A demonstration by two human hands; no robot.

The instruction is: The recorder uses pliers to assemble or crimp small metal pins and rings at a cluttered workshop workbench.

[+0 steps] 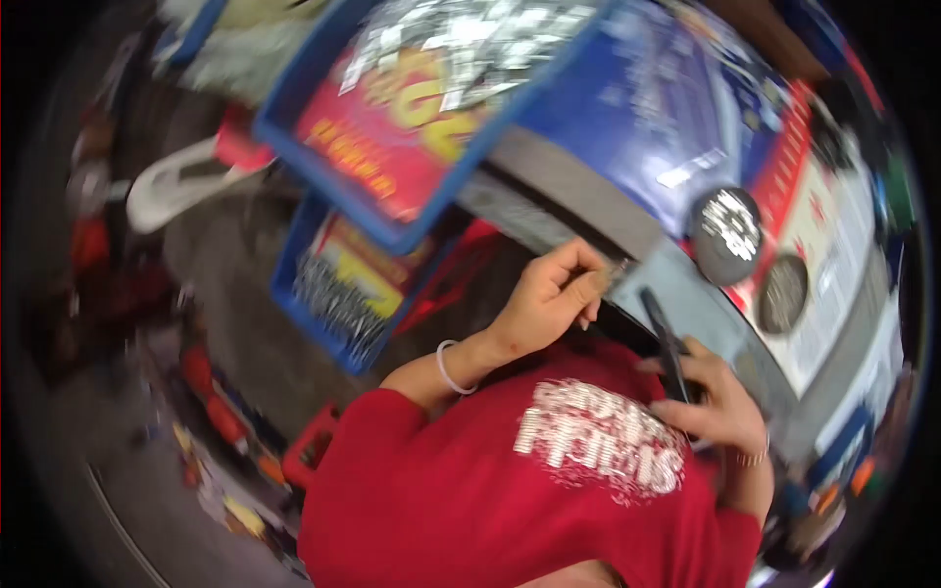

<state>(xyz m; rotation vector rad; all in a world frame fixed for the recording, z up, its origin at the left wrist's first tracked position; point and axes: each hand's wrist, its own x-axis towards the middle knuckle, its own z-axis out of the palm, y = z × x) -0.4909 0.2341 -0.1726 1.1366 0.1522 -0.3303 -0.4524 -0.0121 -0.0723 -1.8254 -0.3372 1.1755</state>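
Observation:
My left hand [554, 299] is closed in a pinch, thumb against forefinger, at the table's near edge. A small shiny metal piece [619, 268] shows at its fingertips; blur hides what kind it is. To its right, my right hand [718, 397] wraps round a long, slim black tool [667, 338] that points up and away from me. Which tool it is, I cannot make out. Beyond the right hand sits a dark round dish [714, 257] with bright silvery bits, and beside it a brownish-grey round object [784, 294].
A large blue tray [441, 201] of shiny metal parts stands at the upper left. Below it is a smaller blue bin [284, 265] with many grey metal pieces. Blue glossy sheeting [627, 127] and a red-and-white printed sheet [823, 235] cover the table. A white-and-red object [176, 186] lies farther left.

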